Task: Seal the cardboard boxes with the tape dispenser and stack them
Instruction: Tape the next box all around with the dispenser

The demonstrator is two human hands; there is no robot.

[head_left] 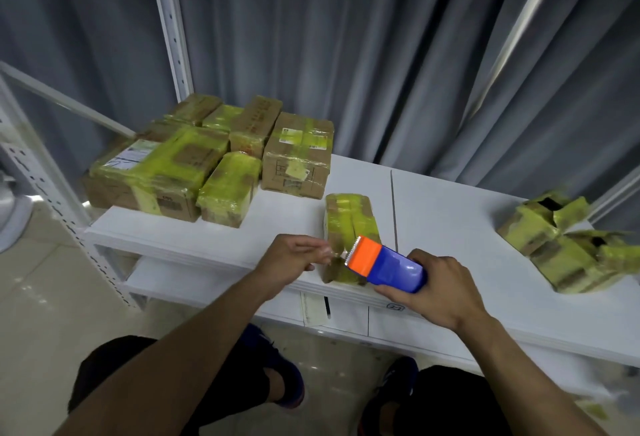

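Observation:
A small cardboard box [349, 221] wrapped in yellow-green tape lies near the front edge of the white table [450, 227]. My right hand [440, 286] grips a blue and orange tape dispenser [388, 264], its toothed end held over the box's near end. My left hand [294, 259] pinches the loose end of the clear tape at the dispenser's blade, just left of the box. A stack of taped boxes [214, 158] sits at the table's back left.
Several crumpled open boxes [568, 245] lie at the table's right end. A white metal shelf upright [169, 23] and grey curtains stand behind. A lower white shelf [194, 279] sits under the table's left front. My legs and shoes show below.

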